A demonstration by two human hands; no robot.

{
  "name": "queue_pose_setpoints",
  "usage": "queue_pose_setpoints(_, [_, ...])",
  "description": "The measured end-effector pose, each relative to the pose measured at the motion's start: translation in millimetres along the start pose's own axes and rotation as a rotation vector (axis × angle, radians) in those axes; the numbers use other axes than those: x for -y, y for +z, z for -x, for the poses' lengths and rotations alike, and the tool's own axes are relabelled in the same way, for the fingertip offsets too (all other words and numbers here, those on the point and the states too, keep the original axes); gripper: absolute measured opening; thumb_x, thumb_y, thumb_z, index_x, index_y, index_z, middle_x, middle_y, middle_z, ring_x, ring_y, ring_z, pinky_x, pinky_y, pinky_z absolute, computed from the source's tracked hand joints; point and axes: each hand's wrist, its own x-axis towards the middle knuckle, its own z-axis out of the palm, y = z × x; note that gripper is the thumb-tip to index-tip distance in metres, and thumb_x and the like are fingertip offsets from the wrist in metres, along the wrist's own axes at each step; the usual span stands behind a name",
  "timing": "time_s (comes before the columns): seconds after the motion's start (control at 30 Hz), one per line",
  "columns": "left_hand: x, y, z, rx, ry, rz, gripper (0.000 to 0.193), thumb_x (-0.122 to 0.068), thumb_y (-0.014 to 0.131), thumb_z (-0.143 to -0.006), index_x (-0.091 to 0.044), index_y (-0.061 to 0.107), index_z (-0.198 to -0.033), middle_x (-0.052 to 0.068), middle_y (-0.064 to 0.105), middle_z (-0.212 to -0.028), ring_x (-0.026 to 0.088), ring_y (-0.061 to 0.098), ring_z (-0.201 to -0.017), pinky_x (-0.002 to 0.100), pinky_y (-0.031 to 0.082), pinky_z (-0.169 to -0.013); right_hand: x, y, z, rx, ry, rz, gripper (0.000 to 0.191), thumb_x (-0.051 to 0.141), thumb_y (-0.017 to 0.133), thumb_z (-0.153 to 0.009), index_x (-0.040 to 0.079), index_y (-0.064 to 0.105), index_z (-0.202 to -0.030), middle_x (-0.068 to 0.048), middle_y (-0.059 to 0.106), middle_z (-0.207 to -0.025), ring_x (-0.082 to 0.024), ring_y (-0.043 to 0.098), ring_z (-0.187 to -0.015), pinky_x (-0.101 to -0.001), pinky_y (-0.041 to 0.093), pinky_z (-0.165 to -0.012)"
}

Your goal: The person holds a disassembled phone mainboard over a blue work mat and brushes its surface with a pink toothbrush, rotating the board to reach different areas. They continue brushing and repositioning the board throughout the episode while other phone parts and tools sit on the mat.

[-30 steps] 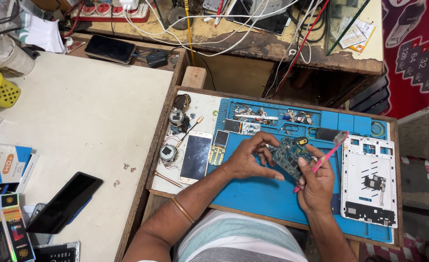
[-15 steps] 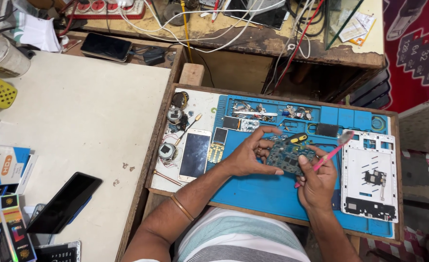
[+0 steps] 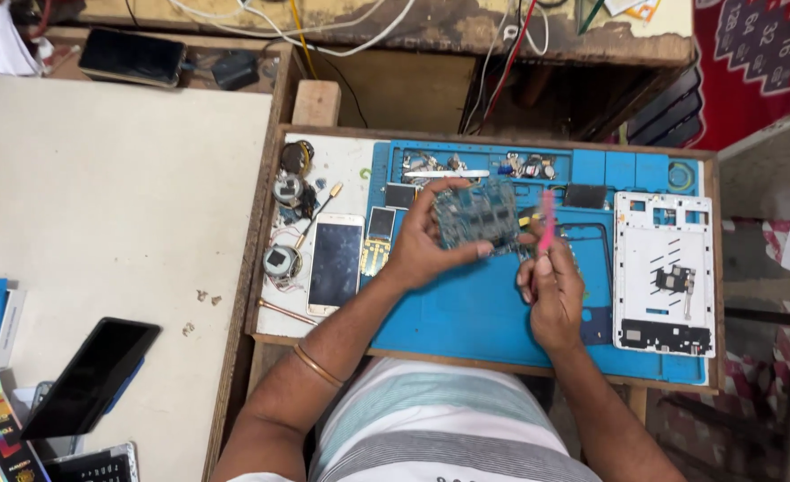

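Observation:
My left hand (image 3: 424, 245) holds a green circuit board (image 3: 477, 214) by its left and lower edges, tilted up above the blue work mat (image 3: 466, 312). My right hand (image 3: 551, 290) grips a thin pink tool (image 3: 547, 221) whose tip points up beside the board's right edge. A gold bangle sits on my left wrist.
On the mat's right lies a white phone frame (image 3: 665, 272). A white phone (image 3: 334, 263), small round parts (image 3: 286, 192) and a screwdriver lie at the tray's left. Small parts fill the mat's top compartments. A black phone (image 3: 91, 375) rests on the pale table (image 3: 109, 205).
Both hands have lifted the circuit board and pink tool upward and closer together; the board now faces more toward the camera. The view has shifted slightly.

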Motion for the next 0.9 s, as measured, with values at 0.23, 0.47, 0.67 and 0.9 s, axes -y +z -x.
queue_pose_setpoints(0.23, [29,-13,-12,-0.023,0.018,0.124,0.080,0.007,0.087,-0.083,-0.009,0.041,-0.147,0.013,0.055,-0.134,0.019,0.063,-0.124,0.036,0.059,-0.111,-12,0,-10,0.055,-0.146,0.324,0.037,0.008,0.054,-0.109,0.001,0.054,-0.146,-0.004,0.058,-0.110,-0.007,0.053,-0.085,-0.0208,0.047,-0.071])
queue_pose_setpoints(0.47, [39,-13,-19,0.245,-0.082,0.491,0.085,-0.004,0.089,-0.083,-0.019,0.033,-0.146,0.019,0.042,-0.164,0.028,0.072,-0.116,0.040,0.063,-0.097,-11,-8,-20,0.072,-0.163,0.309,0.035,0.006,0.059,-0.107,0.003,0.060,-0.142,-0.004,0.060,-0.108,-0.008,0.055,-0.085,-0.0220,0.047,-0.072])
queue_pose_setpoints(0.67, [38,-9,-19,0.180,-0.120,0.430,0.081,-0.012,0.088,-0.087,-0.019,0.032,-0.146,0.021,0.045,-0.163,0.026,0.069,-0.116,0.043,0.061,-0.102,-7,-13,-17,0.133,-0.162,0.260,0.031,0.007,0.061,-0.103,0.003,0.064,-0.134,-0.006,0.059,-0.113,-0.009,0.056,-0.087,-0.0230,0.049,-0.072])
queue_pose_setpoints(0.9, [40,3,-21,0.099,-0.097,0.269,0.110,-0.014,0.093,-0.072,-0.014,0.028,-0.161,0.019,0.048,-0.161,0.026,0.056,-0.137,0.041,0.050,-0.118,-8,-25,-11,0.166,-0.264,0.311,0.030,0.008,0.062,-0.103,0.003,0.066,-0.133,-0.006,0.061,-0.110,-0.011,0.057,-0.091,-0.0233,0.047,-0.075])
